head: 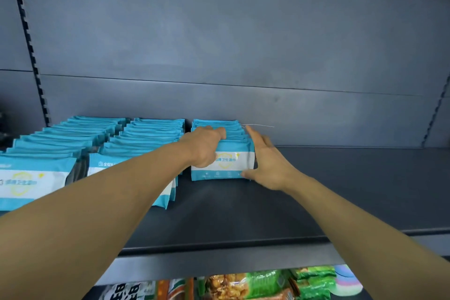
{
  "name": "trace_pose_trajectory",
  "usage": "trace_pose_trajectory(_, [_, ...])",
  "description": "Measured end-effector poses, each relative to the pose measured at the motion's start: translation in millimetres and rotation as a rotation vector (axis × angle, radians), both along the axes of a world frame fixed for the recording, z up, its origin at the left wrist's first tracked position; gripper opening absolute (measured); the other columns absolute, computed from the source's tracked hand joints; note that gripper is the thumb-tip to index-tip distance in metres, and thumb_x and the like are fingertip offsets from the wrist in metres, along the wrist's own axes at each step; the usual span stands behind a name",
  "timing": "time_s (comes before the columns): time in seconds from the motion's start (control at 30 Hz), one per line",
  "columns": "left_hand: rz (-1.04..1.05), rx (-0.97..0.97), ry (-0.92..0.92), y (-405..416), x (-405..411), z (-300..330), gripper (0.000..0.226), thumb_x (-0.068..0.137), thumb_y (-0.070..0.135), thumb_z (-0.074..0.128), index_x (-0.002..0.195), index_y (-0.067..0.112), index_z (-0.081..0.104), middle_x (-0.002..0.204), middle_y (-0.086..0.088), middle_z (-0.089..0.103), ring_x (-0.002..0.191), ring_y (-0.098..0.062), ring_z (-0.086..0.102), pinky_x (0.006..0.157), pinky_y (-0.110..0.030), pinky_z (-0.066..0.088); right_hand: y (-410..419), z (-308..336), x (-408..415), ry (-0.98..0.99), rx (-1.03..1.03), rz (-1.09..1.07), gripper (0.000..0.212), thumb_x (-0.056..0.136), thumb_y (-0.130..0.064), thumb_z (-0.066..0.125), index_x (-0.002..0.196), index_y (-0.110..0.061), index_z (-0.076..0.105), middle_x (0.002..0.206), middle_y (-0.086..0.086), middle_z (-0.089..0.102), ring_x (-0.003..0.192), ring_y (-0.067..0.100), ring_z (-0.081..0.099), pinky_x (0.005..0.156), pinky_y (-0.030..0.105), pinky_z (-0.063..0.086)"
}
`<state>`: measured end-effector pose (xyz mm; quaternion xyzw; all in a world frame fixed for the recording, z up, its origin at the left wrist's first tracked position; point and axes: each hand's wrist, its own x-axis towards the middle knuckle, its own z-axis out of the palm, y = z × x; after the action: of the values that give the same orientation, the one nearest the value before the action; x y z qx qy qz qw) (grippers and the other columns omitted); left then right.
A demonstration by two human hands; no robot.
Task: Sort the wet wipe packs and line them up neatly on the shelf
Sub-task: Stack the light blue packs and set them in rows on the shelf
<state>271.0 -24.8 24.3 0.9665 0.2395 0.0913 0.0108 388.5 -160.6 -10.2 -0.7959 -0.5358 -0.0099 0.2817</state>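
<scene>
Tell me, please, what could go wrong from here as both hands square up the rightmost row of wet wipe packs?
1. The left hand grips the pack tops while the right hand presses the rightmost row from its side; uneven pressure could skew or topple the upright packs.
2. That row stands close to the middle row, so a sideways shove might disturb it.

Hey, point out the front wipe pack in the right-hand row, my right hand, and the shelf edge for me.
front wipe pack point(226, 165): head view, on its white front label.
right hand point(269, 165): head view, on the back of the hand, flat against the pack's right side.
shelf point(243, 246): head view, on its bare front lip.
</scene>
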Motion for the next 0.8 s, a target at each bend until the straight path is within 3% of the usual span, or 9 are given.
trace_pose_trajectory(0.07, [0.022, 0.103, 0.041, -2.5, 0.6, -1.8, 0.058, 0.088, 0.013, 0.06, 0.138, 0.024, 0.034, 0.127, -0.007, 0.041, 0.123, -0.026, 0.037, 0.092, -0.041, 0.043, 7.4, -4.3, -1.1, -0.038, -0.001, -0.056, 0.1, 0.079, -0.013, 0.072, 0.149, -0.031, 0.004, 0.137, 0.004, 0.034, 0.12, 0.024, 0.046, 0.101, 0.036, 0.042])
trace_pose_trajectory(0.17, [0.149, 0.25, 0.065, -5.6, 0.8, -1.1, 0.067, 0.083, 0.022, 0.068, 0.139, 0.019, 0.03, 0.13, -0.009, 0.036, 0.123, -0.026, 0.034, 0.083, -0.036, 0.043, 13.3, -5.7, -0.9, -0.104, -0.013, -0.099, 0.084, 0.079, -0.014, 0.072, 0.145, -0.023, 0.021, 0.131, 0.007, 0.038, 0.117, 0.027, 0.048, 0.1, 0.039, 0.043])
trace_pose_trajectory(0.27, [0.235, 0.334, 0.103, -5.6, -1.4, 5.3, 0.082, 0.079, 0.042, 0.072, 0.141, 0.014, 0.026, 0.132, -0.009, 0.04, 0.123, -0.027, 0.042, 0.089, -0.036, 0.042, 15.0, -3.6, -0.4, -0.125, -0.013, -0.116, 0.079, 0.078, -0.014, 0.073, 0.143, -0.021, 0.028, 0.131, 0.006, 0.038, 0.115, 0.027, 0.049, 0.098, 0.038, 0.044])
trace_pose_trajectory(0.37, [0.239, 0.29, 0.112, -4.0, -2.9, 6.4, 0.075, 0.081, 0.042, 0.07, 0.136, 0.012, 0.03, 0.12, -0.006, 0.053, 0.109, -0.026, 0.056, 0.078, -0.034, 0.042, 17.0, -4.1, -1.5, -0.157, -0.018, -0.131, 0.077, 0.08, -0.015, 0.072, 0.143, -0.021, 0.028, 0.131, 0.006, 0.037, 0.113, 0.028, 0.051, 0.095, 0.04, 0.047])
trace_pose_trajectory(0.53, [0.228, 0.292, 0.05, -0.8, 1.0, -2.8, 0.054, 0.084, 0.025, 0.069, 0.126, 0.01, 0.039, 0.109, -0.005, 0.059, 0.098, -0.025, 0.061, 0.066, -0.032, 0.041, 12.4, -8.4, -4.5, -0.258, -0.042, -0.173, 0.074, 0.084, -0.026, 0.068, 0.143, -0.024, 0.024, 0.134, 0.004, 0.039, 0.114, 0.027, 0.052, 0.09, 0.043, 0.049])
trace_pose_trajectory(0.67, [0.236, 0.315, 0.062, -1.4, 1.0, -3.6, 0.055, 0.086, 0.018, 0.066, 0.13, 0.009, 0.035, 0.115, -0.006, 0.057, 0.103, -0.025, 0.059, 0.071, -0.031, 0.039, 8.8, -6.4, -9.6, -0.305, -0.088, -0.19, 0.08, 0.087, -0.031, 0.064, 0.148, -0.021, 0.013, 0.136, 0.006, 0.038, 0.119, 0.026, 0.046, 0.089, 0.041, 0.047])
trace_pose_trajectory(0.8, [0.226, 0.415, 0.04, -7.1, -10.0, 1.9, 0.062, 0.085, 0.017, 0.065, 0.137, 0.01, 0.031, 0.129, -0.01, 0.047, 0.119, -0.028, 0.049, 0.096, -0.038, 0.039, -1.2, -1.6, -19.4, -0.281, -0.092, -0.227, 0.082, 0.087, -0.033, 0.063, 0.149, -0.019, 0.01, 0.135, 0.007, 0.035, 0.123, 0.025, 0.039, 0.094, 0.041, 0.044])
